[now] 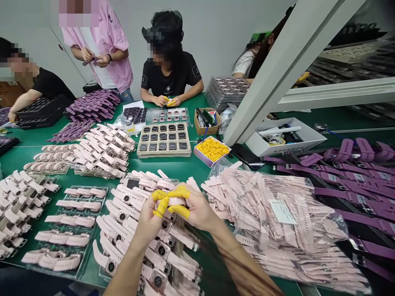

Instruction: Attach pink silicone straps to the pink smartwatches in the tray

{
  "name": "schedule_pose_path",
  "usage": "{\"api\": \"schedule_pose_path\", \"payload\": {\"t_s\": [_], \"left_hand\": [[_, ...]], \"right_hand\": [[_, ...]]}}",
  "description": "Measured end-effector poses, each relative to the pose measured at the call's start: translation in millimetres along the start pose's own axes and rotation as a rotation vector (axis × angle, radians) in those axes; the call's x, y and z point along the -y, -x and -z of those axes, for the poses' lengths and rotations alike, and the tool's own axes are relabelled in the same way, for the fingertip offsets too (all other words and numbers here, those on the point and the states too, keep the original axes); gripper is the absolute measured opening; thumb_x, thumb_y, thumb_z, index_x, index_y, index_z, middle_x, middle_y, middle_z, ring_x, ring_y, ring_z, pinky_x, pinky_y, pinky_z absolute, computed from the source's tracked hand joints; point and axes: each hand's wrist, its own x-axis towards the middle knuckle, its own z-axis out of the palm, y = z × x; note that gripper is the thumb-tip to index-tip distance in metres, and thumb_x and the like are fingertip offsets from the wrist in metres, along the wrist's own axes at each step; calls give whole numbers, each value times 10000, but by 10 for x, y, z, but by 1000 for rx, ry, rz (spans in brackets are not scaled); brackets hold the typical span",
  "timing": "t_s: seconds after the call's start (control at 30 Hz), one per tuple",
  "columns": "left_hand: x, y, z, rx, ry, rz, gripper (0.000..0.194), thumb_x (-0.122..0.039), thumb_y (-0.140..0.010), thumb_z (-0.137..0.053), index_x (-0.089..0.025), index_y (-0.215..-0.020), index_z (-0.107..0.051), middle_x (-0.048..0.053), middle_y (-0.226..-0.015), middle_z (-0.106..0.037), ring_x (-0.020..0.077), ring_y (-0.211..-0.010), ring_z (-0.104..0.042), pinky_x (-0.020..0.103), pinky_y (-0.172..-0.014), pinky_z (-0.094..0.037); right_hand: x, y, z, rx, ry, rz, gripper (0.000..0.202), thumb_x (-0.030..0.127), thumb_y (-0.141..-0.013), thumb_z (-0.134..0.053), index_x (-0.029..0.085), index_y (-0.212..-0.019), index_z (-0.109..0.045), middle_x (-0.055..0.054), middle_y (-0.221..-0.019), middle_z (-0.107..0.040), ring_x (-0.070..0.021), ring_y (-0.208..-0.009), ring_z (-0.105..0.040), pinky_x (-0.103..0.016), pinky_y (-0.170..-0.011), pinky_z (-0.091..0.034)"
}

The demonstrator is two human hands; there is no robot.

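Yellow finger covers sit on the fingertips of both my hands. My left hand (153, 216) and my right hand (193, 205) meet in the middle, closed on one pink watch strap (176, 201); most of it is hidden by the fingers. Below and around them lie stacked watches with pink straps (161, 250), their round dark sensors facing up. To the right is a heap of bagged pink straps (262, 201) with a white label. Trays of pink-strapped watches (69, 221) stand at the left.
Behind are a tray of dark square watch faces (163, 146), a box of yellow finger covers (212, 149), a white bin (285, 144) and a slanted white frame post (277, 61). Purple straps (358, 176) lie at the right. Several people are across the table.
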Motion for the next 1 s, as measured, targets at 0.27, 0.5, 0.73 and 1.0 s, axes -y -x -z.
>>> {"api": "schedule_pose_path", "payload": {"t_s": [0.27,0.5,0.73,1.0], "left_hand": [[9,-32,52,11,104,-24,304,-440,-987,-630,-188,-816,-633,36,-853,-655,191,-802,-591,315,-781,-470],[12,-46,65,31,94,-27,330,-450,-984,-633,-184,-790,-612,17,-819,-585,172,-785,-528,298,-768,-429],[-67,-46,103,96,-105,1,348,-459,-1004,-580,-192,-782,-571,12,-794,-573,171,-744,-510,303,-728,-415],[-81,-81,134,101,-11,20,360,-535,-969,-620,-190,-865,-611,34,-816,-637,187,-762,-592,313,-727,-480]], "right_hand": [[34,20,45,-7,-113,-110,433,528,-908,-740,271,-1248,-662,-70,-1031,-699,-237,-936,-657,-417,-874,-547],[9,-11,103,20,-178,-96,265,470,-926,-744,234,-1042,-715,-59,-975,-681,-218,-932,-649,-399,-885,-533],[32,-22,68,41,-38,57,227,430,-989,-665,232,-1100,-686,-85,-1005,-708,-239,-967,-633,-472,-936,-531],[45,-21,85,12,-73,17,253,462,-974,-676,242,-1095,-703,-78,-963,-696,-243,-941,-644,-469,-922,-544]]}}
